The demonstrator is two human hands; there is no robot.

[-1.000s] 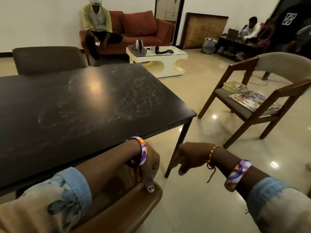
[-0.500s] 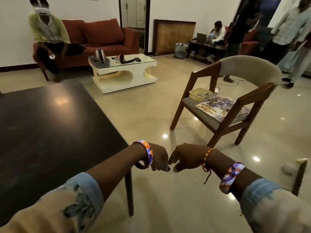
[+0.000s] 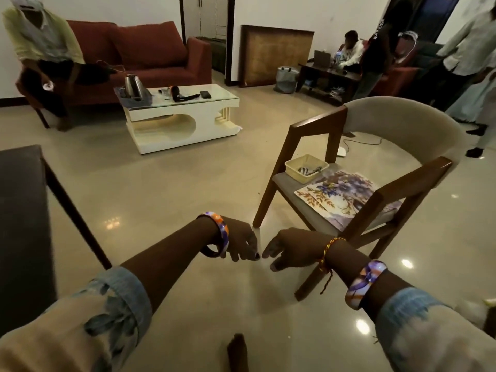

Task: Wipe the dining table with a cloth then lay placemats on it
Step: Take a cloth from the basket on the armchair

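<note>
While both hands hang in front of the person with nothing in them, the mats [image 3: 346,194] wait on the seat of the chair [image 3: 402,135], off to the right. The left hand [image 3: 239,244] and the right hand [image 3: 291,249] are low over the floor, close together, fingertips nearly meeting but not touching. Their fingers curl loosely and grip nothing.

The mats look flat and thin, with flower prints on them. They are probably light and a bit bendy, so they may flop if lifted by one corner. A good place to hold them seems to be the near edge that sticks out toward the front of the seat, with fingers under and thumb on top. They could be smooth and slide over each other, so holding the whole pile with both hands seems safer.

At least two mats show, one peeking out from under the other; there may be more in the pile, but it is hard to tell. One small tray [image 3: 306,165] sits just beside them on the seat. One chair holds them. Only a corner of the dark table [image 3: 21,189] shows at the left. No cloth is in view.
</note>
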